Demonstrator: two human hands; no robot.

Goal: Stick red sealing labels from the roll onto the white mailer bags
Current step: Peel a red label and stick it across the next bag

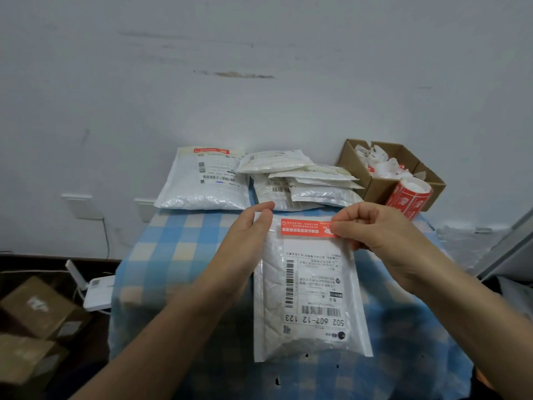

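Head view: a person's two bare hands work over a table with a blue checked cloth, which stands against a pale wall.
Bag: one white bag lies flat in the middle of the table, its long side pointing away from the person. The printed shipping slip on it is upside down from this view.
Label: the red label lies across the far end of the bag, just above the slip. I cannot tell if all of it is pressed down.
Left hand: the left hand rests at the far left corner of the bag. Its fingers are straight and close together, the thumb is stretched out above them, and it grips nothing.
Right hand: the right hand has curled fingers. The thumb and forefinger pinch the right end of the label.
Roll: the roll of red labels stands tilted at the far right of the table and leans on a box.
Box: the open cardboard box holds crumpled white and red scraps.
Sealed bag: a sealed bag lies at the back left, with a red label across its far end.
Pile: a loose pile of white bags lies between the sealed bag and the box.
Floor: brown cartons are at the lower left, beside the table.
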